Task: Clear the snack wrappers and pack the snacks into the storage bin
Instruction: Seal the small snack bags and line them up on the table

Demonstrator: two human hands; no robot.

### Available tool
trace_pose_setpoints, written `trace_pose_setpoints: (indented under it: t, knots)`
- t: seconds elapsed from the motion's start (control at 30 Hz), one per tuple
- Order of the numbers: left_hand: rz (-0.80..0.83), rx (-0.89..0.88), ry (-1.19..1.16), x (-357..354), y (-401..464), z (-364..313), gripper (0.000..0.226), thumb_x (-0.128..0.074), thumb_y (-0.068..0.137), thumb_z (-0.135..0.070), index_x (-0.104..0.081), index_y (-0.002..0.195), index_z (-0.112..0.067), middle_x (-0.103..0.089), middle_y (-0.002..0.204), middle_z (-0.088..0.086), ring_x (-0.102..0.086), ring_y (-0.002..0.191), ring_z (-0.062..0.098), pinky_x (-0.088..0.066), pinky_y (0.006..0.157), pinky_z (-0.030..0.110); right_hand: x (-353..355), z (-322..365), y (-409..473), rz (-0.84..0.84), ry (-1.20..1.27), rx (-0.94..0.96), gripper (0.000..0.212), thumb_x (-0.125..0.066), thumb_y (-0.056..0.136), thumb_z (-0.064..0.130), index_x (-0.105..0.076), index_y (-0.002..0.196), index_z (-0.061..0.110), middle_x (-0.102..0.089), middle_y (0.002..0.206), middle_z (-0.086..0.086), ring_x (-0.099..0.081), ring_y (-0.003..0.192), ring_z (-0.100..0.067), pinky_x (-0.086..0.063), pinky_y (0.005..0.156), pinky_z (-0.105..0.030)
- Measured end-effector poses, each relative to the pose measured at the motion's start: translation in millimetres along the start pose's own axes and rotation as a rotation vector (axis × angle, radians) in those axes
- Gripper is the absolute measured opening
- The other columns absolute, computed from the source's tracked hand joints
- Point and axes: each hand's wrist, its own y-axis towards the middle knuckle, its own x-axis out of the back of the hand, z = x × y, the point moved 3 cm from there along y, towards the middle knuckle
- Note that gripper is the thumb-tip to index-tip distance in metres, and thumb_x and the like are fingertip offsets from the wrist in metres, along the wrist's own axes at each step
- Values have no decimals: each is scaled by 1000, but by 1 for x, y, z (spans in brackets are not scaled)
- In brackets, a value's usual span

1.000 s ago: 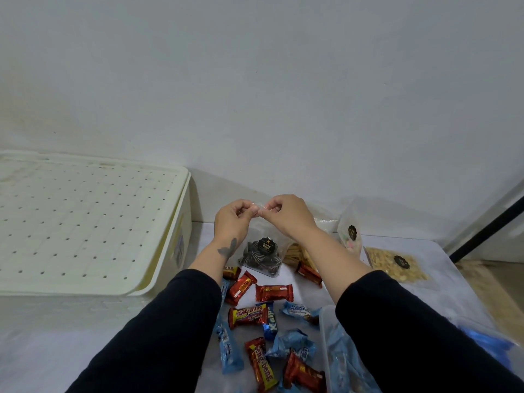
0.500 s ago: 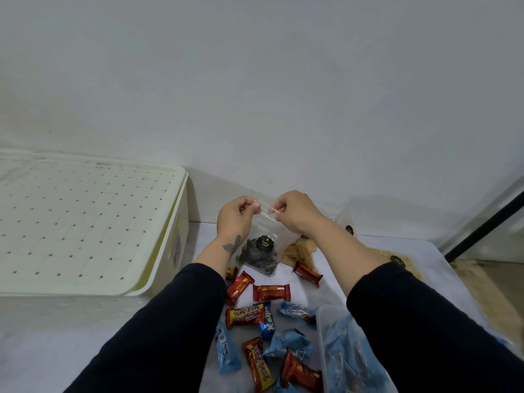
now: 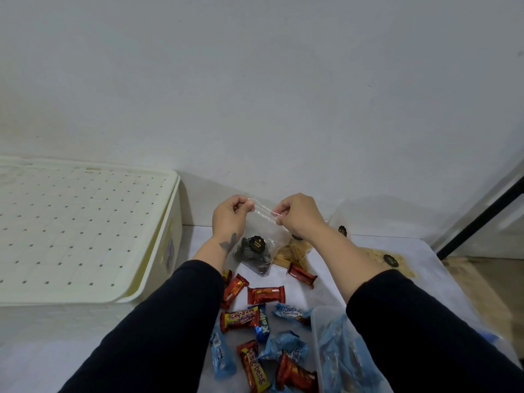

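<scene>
Both hands pinched the top edge of a clear plastic zip bag of dark swirl-patterned cookies [image 3: 255,251], bag lifted off the surface.

Left hand [image 3: 230,215] and right hand [image 3: 297,212] were apart, each with thumb and fingers clamped on one end of the bag's strip; bag hung between and below them, black round sticker facing the camera. Below the hands: red and blue foil-wrapped snack bars [image 3: 265,295] scattered on the white surface [image 3: 56,350]. Under the right forearm: translucent plastic container [image 3: 317,330] with blue packets inside. Left of the left hand: cream perforated-lid storage bin [image 3: 85,228], lid on. Beyond the right hand: clear bag of pale stick biscuits [image 3: 292,253], partly hidden.
</scene>
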Motion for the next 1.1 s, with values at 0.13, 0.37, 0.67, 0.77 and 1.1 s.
trace_pose_setpoints:
  t: [0.13,0.37,0.67,0.77,1.1]
  knots:
    - [-17,14,-9,4,3,1,10,-59,91,-16,-64,82,-19,-67,79,-6,-64,86,13,-49,88,28,4,-2,2,49,34,-44,25,-75,77,5,-74,100,11,-70,99,-8,-59,81,-13,-47,73,-20]
    - [-74,27,62,1,5,-1,14,-62,90,-22,-64,101,-14,-65,97,0,-61,91,16,-47,84,26,1,-7,-2,-24,119,-103,20,-70,77,-3,-75,91,9,-72,94,-8,-61,77,-14,-47,62,-19]
    - [3,162,-17,-3,-3,-6,27,-55,93,-32,-64,78,-12,-64,70,-2,-57,63,11,-48,55,23,-16,1,-7,-63,253,-14,19,-66,81,9,-75,98,12,-69,91,-3,-58,81,-10,-44,71,-18]
    - [15,183,-106,0,-3,-2,20,-54,95,-21,-64,81,-11,-66,73,0,-59,64,8,-48,49,15,-18,4,-7,-56,286,2,24,-67,85,30,-75,96,11,-73,95,-3,-62,86,-12,-45,78,-23]
    - [-37,174,-147,6,-7,4,17,-54,95,-20,-66,91,-9,-67,76,1,-61,68,8,-48,54,16,-28,12,9,-155,186,-63,15,-62,88,24,-69,75,21,-70,88,2,-60,80,-15,-47,72,-26]
